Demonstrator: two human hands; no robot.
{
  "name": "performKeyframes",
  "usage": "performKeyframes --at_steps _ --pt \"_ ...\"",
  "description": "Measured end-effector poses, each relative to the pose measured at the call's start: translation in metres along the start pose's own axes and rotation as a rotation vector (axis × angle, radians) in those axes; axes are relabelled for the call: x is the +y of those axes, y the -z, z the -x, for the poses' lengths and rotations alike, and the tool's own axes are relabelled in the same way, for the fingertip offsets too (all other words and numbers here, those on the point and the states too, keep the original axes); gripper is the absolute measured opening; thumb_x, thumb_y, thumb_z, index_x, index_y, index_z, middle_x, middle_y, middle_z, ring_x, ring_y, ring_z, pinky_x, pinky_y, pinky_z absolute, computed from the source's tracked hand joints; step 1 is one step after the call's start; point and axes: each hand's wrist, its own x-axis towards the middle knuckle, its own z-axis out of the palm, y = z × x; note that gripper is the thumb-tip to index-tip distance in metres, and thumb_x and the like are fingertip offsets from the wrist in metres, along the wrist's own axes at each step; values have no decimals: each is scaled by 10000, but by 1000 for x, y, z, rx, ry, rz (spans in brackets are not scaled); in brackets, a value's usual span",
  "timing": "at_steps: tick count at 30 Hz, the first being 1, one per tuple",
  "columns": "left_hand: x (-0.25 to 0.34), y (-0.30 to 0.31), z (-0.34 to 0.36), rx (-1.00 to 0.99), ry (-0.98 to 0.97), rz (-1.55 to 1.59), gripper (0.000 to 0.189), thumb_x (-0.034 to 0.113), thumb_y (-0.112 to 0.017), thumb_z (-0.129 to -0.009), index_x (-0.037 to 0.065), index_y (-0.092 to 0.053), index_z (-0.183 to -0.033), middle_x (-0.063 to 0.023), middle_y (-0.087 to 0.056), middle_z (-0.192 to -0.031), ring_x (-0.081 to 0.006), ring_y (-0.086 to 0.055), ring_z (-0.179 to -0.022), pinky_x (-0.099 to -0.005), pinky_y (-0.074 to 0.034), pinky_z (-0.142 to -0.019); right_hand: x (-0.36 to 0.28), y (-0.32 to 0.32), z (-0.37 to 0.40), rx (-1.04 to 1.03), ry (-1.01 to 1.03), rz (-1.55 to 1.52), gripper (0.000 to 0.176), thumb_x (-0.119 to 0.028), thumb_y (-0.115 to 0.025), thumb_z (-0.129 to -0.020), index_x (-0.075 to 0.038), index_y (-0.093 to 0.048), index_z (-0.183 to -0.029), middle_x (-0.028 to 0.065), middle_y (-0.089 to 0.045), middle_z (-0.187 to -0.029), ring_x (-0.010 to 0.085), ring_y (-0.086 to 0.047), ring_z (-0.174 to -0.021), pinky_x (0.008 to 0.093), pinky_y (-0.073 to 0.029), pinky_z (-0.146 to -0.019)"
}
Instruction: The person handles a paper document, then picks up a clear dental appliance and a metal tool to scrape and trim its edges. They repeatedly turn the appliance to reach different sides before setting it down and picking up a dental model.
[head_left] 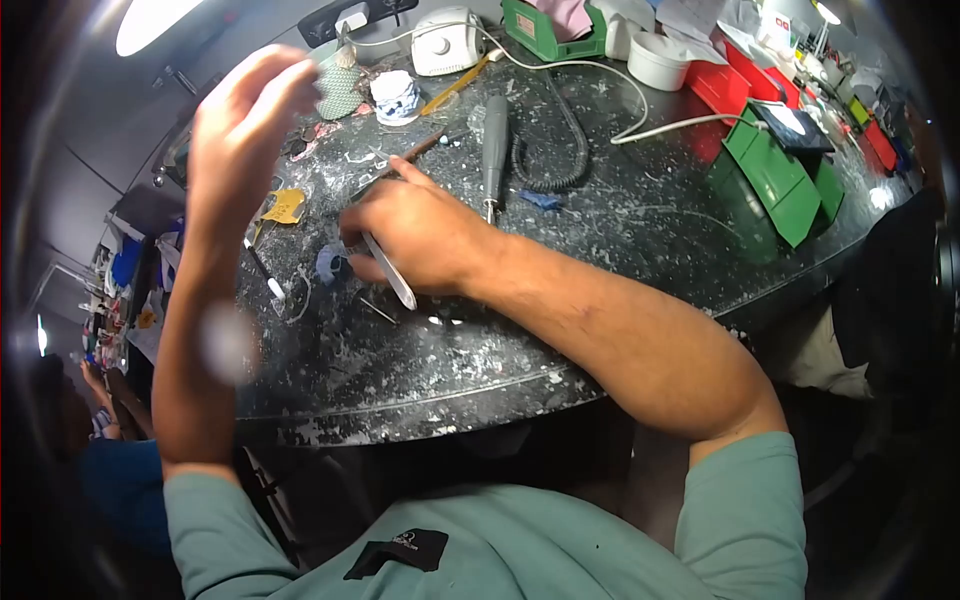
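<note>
My left hand (238,125) is raised at the upper left, slightly blurred, its fingers apart and reaching toward a green textured container (340,88). Nothing shows in it. Over the middle of the bench, my right hand (420,235) is closed around a slim metal hand tool (393,275), whose flat silver end sticks out below the palm. Close to those fingers lie a small bluish piece (328,263) and a thin metal pin (379,310). A grey rotary handpiece (495,145) rests to the right of my right hand, its coiled cable (560,180) behind it.
A blue-and-white pot (397,100) and a white control box (445,45) stand at the back. Green bins (775,175), a red bin (710,78) and a white tub (658,62) are at the right. A brush (265,270) lies left. Another person (95,390) is at far left.
</note>
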Motion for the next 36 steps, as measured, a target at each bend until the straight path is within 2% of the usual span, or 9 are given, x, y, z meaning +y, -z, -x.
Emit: performKeyframes --at_steps 3,7,10,15,17,21,31,34,36 --pt "-28 -48 -55 -140 125 -570 497 459 -611 -878 -12 -686 -1022 -220 -706 -902 -301 -702 -907 -398 -524 -809 4 4 -1 -71 14 44 244 -281 -732 -781 -80 -699 -914 119 -711 -918 288 -648 -1005 553 -274 -1124" --pt "-83 -87 -84 -264 275 -755 654 577 -683 -799 -2 -682 -1101 -234 -703 -983 -352 -689 -954 -435 -522 -842 9 5 -2 -82 13 7 223 -273 -681 -803 -95 -688 -937 106 -692 -897 280 -643 -995 561 -256 -1139" --pt "-113 -90 -97 -270 273 -651 617 468 -745 -808 56 -641 -1254 -149 -731 -918 -209 -708 -846 -378 -536 -796 6 5 -2 -119 28 12 234 -274 -679 -808 -92 -690 -955 99 -707 -925 284 -639 -1013 560 -270 -1129" --pt "-123 -72 -89 -396 246 -287 501 310 -726 -861 146 -611 -1321 -109 -701 -1134 -179 -649 -978 -313 -515 -832 5 2 -2 -118 47 21 232 -275 -677 -807 -88 -691 -943 110 -709 -935 295 -643 -1014 546 -277 -1130" --pt "-123 -64 -86 -486 208 -192 504 291 -680 -894 152 -570 -1366 -110 -632 -1289 -206 -577 -1192 -331 -395 -1047 5 3 -2 -143 25 15 228 -276 -677 -806 -89 -693 -934 112 -708 -932 300 -645 -1012 547 -275 -1129" --pt "-121 -60 -85 -513 203 -226 506 282 -668 -896 177 -558 -1378 -106 -590 -1351 -214 -538 -1246 -344 -372 -1078 5 2 -2 -140 26 8 223 -274 -679 -803 -91 -694 -929 113 -708 -929 299 -649 -1007 541 -277 -1128" --pt "-128 -60 -100 -570 150 -352 519 252 -688 -870 143 -569 -1364 -97 -587 -1357 -215 -557 -1224 -352 -427 -1035 5 2 -1 -160 35 3 236 -277 -682 -799 -92 -700 -945 114 -706 -940 296 -652 -1002 526 -274 -1139" --pt "-122 -56 -104 -540 151 -410 485 290 -668 -880 135 -595 -1334 -93 -603 -1336 -219 -602 -1153 -346 -472 -974 3 5 -1 -191 8 7 234 -278 -682 -800 -95 -701 -944 119 -704 -940 298 -650 -1007 526 -276 -1140" --pt "-118 -50 -111 -512 166 -352 427 362 -588 -920 167 -629 -1297 -68 -677 -1161 -189 -645 -963 -322 -503 -887 4 4 -1 -184 12 4 235 -282 -683 -803 -95 -700 -945 124 -703 -935 299 -650 -1004 525 -277 -1140"
